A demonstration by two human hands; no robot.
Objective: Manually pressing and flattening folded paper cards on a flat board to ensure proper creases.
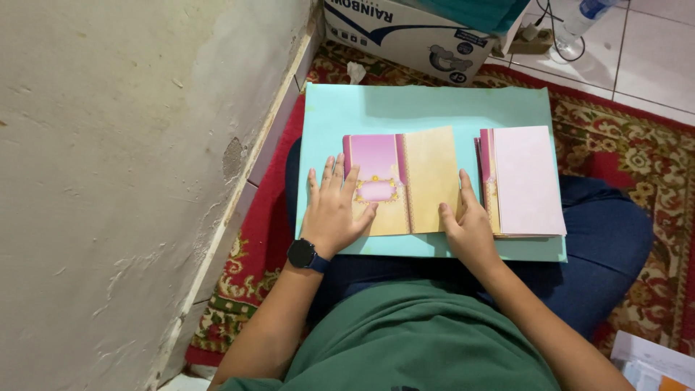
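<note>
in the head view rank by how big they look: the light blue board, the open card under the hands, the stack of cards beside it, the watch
1. light blue board
2. open card
3. stack of cards, somewhat smaller than the open card
4. watch, by far the smallest

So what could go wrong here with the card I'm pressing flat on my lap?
The blue board rests only on the knees, so it may tip and spill the card stack. The stack sits near the board's right edge and could slide off. The left hand covers the open card and its ornament, which might smudge or crease.
</note>
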